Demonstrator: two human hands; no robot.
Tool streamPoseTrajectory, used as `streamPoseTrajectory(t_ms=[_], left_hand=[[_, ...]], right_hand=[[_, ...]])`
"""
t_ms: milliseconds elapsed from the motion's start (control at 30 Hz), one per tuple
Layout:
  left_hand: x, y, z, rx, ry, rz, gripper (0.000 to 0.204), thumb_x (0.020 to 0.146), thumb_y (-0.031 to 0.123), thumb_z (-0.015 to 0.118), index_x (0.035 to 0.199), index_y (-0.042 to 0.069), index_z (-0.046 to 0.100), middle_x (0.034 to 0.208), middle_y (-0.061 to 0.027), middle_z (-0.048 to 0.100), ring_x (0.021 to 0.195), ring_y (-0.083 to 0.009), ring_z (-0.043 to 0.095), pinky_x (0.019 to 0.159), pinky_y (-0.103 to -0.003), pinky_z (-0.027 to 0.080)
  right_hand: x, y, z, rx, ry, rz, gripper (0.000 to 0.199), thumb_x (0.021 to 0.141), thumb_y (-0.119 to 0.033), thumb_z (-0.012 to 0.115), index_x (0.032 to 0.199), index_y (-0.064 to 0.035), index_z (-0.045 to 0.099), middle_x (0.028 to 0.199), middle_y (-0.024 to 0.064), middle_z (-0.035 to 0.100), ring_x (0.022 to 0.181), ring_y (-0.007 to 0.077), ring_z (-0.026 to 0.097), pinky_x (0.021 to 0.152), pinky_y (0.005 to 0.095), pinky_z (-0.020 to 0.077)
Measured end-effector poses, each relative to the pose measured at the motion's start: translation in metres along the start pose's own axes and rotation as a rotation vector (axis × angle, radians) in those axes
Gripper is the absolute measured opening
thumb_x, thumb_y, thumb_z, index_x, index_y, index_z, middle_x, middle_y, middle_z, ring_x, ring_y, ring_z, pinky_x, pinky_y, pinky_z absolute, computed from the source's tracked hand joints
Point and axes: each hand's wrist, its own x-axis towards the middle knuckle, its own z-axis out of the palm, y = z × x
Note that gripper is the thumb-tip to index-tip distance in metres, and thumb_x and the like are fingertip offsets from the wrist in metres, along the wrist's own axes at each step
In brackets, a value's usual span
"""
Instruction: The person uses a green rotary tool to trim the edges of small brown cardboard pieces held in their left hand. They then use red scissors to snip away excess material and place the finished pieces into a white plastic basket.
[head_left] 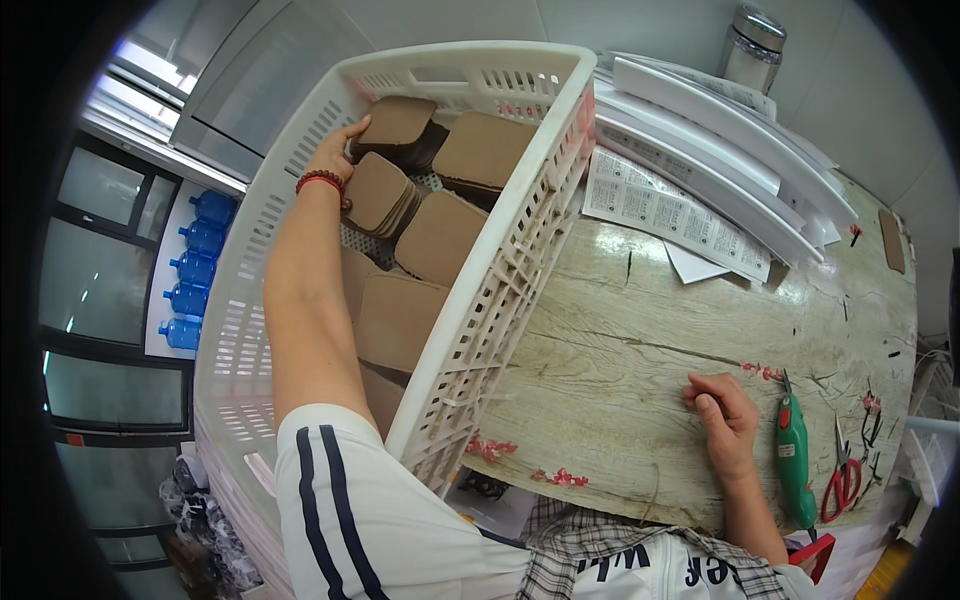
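My left hand (338,152) reaches deep into a white plastic crate (420,420). It grips the left end of a stack of brown, round-cornered flat pieces (397,121) near the far end; some of its fingers are hidden. Several similar stacks fill the crate, among them a fanned, leaning stack (380,192) just nearer than the hand and a wider stack (484,150) to the right. Whether the pieces are card or another sheet material, I cannot tell. My right hand (724,420) rests on the wood-patterned table with its fingers curled in and nothing visible in them.
Beside my right hand lie a green handheld power tool (793,460) and red-handled scissors (842,482). White trays (700,150) and printed sheets (670,208) are piled at the back, by a metal-lidded flask (752,50). Blue water bottles (190,298) stand far left.
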Motion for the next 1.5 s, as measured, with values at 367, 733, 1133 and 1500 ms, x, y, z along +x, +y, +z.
streamPoseTrajectory(t_ms=[367, 733, 1133, 1500], left_hand=[[-0.031, 0.002, 0.020, -0.088, -0.045, -0.002, 0.051, 0.075, 0.012, 0.081, 0.117, -0.002, 0.056, 0.118, -0.0193, 0.060, 0.107, -0.0352, 0.059, 0.085, -0.053, 0.052], [-0.010, 0.002, 0.020, -0.082, -0.144, -0.012, 0.041, 0.072, 0.005, 0.080, 0.107, -0.003, 0.060, 0.113, -0.0189, 0.063, 0.102, -0.0375, 0.060, 0.087, -0.055, 0.050], [-0.033, 0.041, -0.007, -0.368, -0.187, 0.259, 0.053, 0.071, -0.001, 0.076, 0.119, 0.002, 0.053, 0.127, -0.0167, 0.051, 0.116, -0.0377, 0.050, 0.099, -0.060, 0.041], [-0.246, 0.131, 0.053, 0.016, -1.050, 0.453, 0.035, 0.084, 0.004, 0.066, 0.117, -0.004, 0.057, 0.110, -0.0119, 0.063, 0.102, -0.0217, 0.061, 0.094, -0.031, 0.048]], right_hand=[[0.000, 0.003, 0.000, 0.013, 0.007, 0.006, 0.022, 0.088, 0.001, 0.059, 0.110, 0.0030, 0.064, 0.091, 0.0087, 0.063, 0.082, 0.0132, 0.060, 0.074, 0.0238, 0.0480], [0.001, 0.002, -0.001, -0.021, 0.012, -0.007, 0.022, 0.088, 0.001, 0.059, 0.109, 0.0029, 0.065, 0.091, 0.0089, 0.063, 0.081, 0.0133, 0.060, 0.072, 0.0237, 0.0478], [-0.001, 0.000, -0.001, -0.090, 0.007, -0.008, 0.019, 0.089, -0.005, 0.061, 0.106, 0.0006, 0.066, 0.086, 0.0062, 0.063, 0.077, 0.0114, 0.059, 0.069, 0.0236, 0.0463], [-0.004, 0.019, 0.001, -0.076, 0.073, -0.110, 0.023, 0.088, -0.009, 0.062, 0.110, 0.0002, 0.065, 0.085, 0.0064, 0.062, 0.077, 0.0130, 0.059, 0.071, 0.0256, 0.0474]])
